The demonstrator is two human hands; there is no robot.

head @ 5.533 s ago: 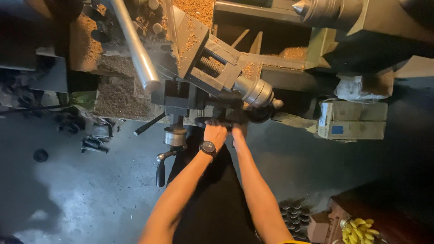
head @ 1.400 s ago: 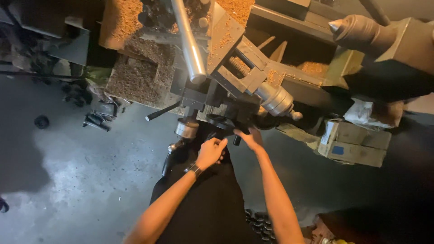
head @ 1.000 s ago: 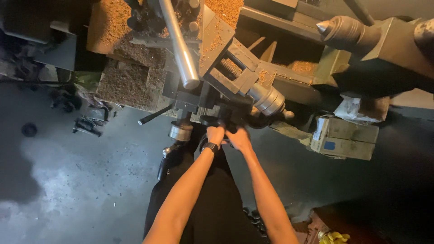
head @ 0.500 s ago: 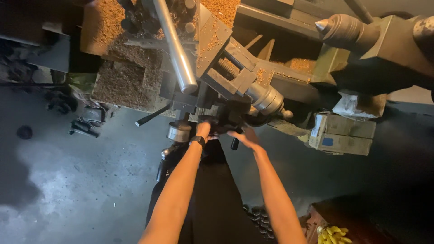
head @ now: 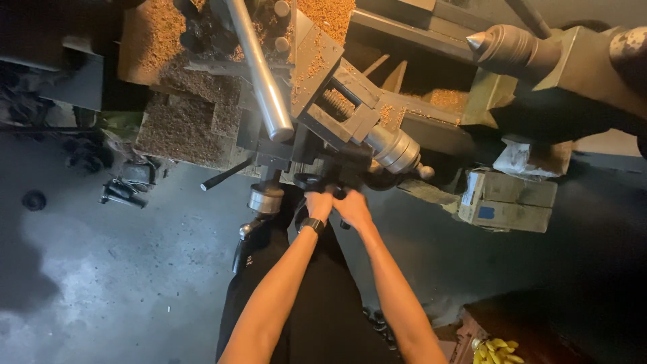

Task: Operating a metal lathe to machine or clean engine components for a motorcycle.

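Head view, looking down on a lathe. My left hand (head: 319, 203) and my right hand (head: 352, 207) meet side by side, touching, on the dark handwheel (head: 311, 182) at the front of the lathe carriage (head: 317, 145). The fingers of both hands are curled shut around the wheel's rim; a dark wristwatch (head: 312, 225) sits on my left wrist. The handwheel lies just below the centre of the view, directly under the carriage.

At 12 o'clock from my hands, a bright steel bar (head: 259, 71) runs up and away, its round end facing me. At 1 o'clock from the hands sits the angled slide (head: 337, 94), ending in a polished dial and small crank (head: 397, 152). Wood-coloured shavings (head: 178, 125) cover the tray at 10 o'clock. A short black lever (head: 224, 175) points out at 9 o'clock, with a silver collar (head: 264, 199) just beside my left hand.

At 2 o'clock, well apart, the pointed tailstock centre (head: 502, 44) projects left. At 3 o'clock a cardboard box (head: 507, 202) rests on the lathe's edge. The grey concrete floor (head: 121, 269) fills the lower left. Yellow items (head: 495, 350) lie at 5 o'clock; I cannot tell what they are.
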